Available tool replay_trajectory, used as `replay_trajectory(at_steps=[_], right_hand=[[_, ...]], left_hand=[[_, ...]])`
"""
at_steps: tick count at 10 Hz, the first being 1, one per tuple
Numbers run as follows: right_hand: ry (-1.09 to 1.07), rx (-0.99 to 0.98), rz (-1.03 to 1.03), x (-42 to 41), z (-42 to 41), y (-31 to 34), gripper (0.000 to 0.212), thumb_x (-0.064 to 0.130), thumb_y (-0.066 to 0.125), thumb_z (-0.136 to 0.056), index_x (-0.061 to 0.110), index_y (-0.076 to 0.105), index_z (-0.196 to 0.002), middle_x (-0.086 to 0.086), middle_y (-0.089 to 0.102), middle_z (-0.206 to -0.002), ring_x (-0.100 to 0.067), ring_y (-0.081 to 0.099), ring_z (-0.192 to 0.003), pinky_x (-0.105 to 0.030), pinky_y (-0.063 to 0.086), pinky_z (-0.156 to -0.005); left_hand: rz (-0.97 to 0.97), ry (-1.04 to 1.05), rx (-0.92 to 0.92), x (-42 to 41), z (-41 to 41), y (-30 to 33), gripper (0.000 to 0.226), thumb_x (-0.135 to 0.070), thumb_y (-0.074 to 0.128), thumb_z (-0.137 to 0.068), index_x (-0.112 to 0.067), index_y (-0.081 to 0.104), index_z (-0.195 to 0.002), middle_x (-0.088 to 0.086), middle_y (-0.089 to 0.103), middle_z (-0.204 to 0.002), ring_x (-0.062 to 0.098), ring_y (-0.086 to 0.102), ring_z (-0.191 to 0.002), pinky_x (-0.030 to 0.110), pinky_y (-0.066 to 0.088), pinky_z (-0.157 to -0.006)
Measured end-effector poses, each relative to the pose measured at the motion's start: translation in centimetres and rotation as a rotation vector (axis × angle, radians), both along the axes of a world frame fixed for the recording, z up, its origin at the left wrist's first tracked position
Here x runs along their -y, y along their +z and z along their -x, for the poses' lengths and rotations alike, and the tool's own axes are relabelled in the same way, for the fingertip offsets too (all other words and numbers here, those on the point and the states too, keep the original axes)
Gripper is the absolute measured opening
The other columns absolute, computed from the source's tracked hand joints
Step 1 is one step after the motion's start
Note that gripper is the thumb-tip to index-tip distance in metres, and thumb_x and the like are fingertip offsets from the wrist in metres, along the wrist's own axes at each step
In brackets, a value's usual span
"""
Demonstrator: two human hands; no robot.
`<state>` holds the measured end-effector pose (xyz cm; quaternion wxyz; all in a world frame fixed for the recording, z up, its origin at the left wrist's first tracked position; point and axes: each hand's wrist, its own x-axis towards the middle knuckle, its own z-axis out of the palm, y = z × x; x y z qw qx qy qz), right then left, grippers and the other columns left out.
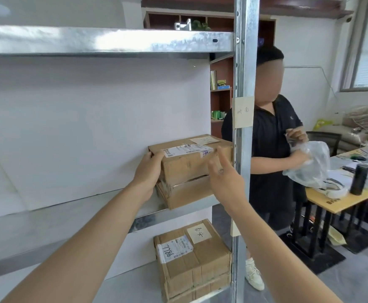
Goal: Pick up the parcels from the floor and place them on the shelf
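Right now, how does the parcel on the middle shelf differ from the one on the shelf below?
The upper parcel has the left hand against its left end and the right hand open in front; the lower parcel stands untouched. The upper one overhangs its shelf's front edge; the lower one shows a handwritten number on its label. Both are brown cardboard boxes with shipping labels and paper notes.

The shelf (104, 41) is bare galvanized metal, shiny with that mottled spangle look. The upper parcel (189, 169) and lower parcel (192, 259) are matt brown cardboard, scuffed and creased, with glossy tape and white paper labels. The backing panel (91, 119) looks smooth matt white. The bag (309, 165) is thin crinkly clear plastic.
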<state>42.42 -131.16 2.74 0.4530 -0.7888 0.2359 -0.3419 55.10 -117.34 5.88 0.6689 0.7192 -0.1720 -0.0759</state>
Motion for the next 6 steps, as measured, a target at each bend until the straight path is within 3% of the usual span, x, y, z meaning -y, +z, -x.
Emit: replay_trajectory(at_steps=[1,2,3,4,5,6], right_hand=[[0.006,0.009,0.025,1.1,0.0,-0.2,0.056,0.038,0.037,-0.109,0.045,0.020,-0.163,-0.008,0.058,-0.077,-0.016,0.053,-0.063,-0.024,0.038,-0.052],[0.020,-0.011,0.025,1.9,-0.1,0.1,0.056,0.039,0.037,-0.109,0.046,0.020,-0.162,-0.020,0.067,-0.111,-0.024,0.059,-0.081,-0.030,0.043,-0.064],[0.020,-0.028,0.019,2.8,0.0,-0.5,0.055,0.040,0.036,-0.109,0.045,0.021,-0.162,-0.022,0.062,-0.137,-0.035,0.064,-0.105,-0.038,0.049,-0.082],[-0.004,-0.025,-0.021,2.0,0.9,-1.4,0.058,0.051,0.033,-0.106,0.051,0.013,-0.160,-0.021,0.058,-0.144,-0.040,0.061,-0.123,-0.048,0.052,-0.098],[0.012,0.071,0.027,-0.8,1.5,-0.5,0.060,0.054,0.031,-0.106,0.041,0.016,-0.164,-0.018,0.058,-0.149,-0.034,0.063,-0.121,-0.052,0.050,-0.106],[0.148,0.172,-0.048,-5.2,2.1,2.1,0.061,0.055,0.029,-0.107,0.035,0.022,-0.164,-0.003,0.047,-0.163,-0.024,0.046,-0.146,-0.046,0.033,-0.123]], left_hand=[[0.010,-0.039,0.004,1.2,0.0,0.2,0.050,-0.050,0.052,-0.081,-0.024,0.073,-0.118,-0.001,0.077,-0.106,0.017,0.064,-0.081,0.036,0.050,-0.080],[0.048,-0.048,-0.014,1.9,0.1,0.4,0.033,-0.044,0.051,-0.097,-0.025,0.073,-0.113,-0.003,0.077,-0.106,0.013,0.065,-0.084,0.038,0.049,-0.087],[0.079,-0.053,-0.067,1.8,0.6,-0.2,0.023,-0.042,0.043,-0.108,-0.029,0.063,-0.106,-0.017,0.063,-0.105,0.011,0.060,-0.103,0.040,0.043,-0.099],[0.088,-0.062,-0.164,-0.1,2.4,-1.4,0.042,-0.047,0.041,-0.107,-0.032,0.046,-0.146,-0.008,0.049,-0.152,0.021,0.043,-0.144,0.049,0.040,-0.114],[0.186,-0.064,-0.194,-3.7,3.2,-1.6,0.057,-0.049,0.041,-0.106,-0.027,0.037,-0.158,-0.004,0.037,-0.167,0.024,0.037,-0.152,0.056,0.036,-0.120],[0.327,-0.073,-0.206,-8.6,3.9,-0.5,0.054,-0.051,0.040,-0.106,-0.030,0.045,-0.155,-0.002,0.042,-0.164,0.025,0.042,-0.149,0.057,0.036,-0.120]])
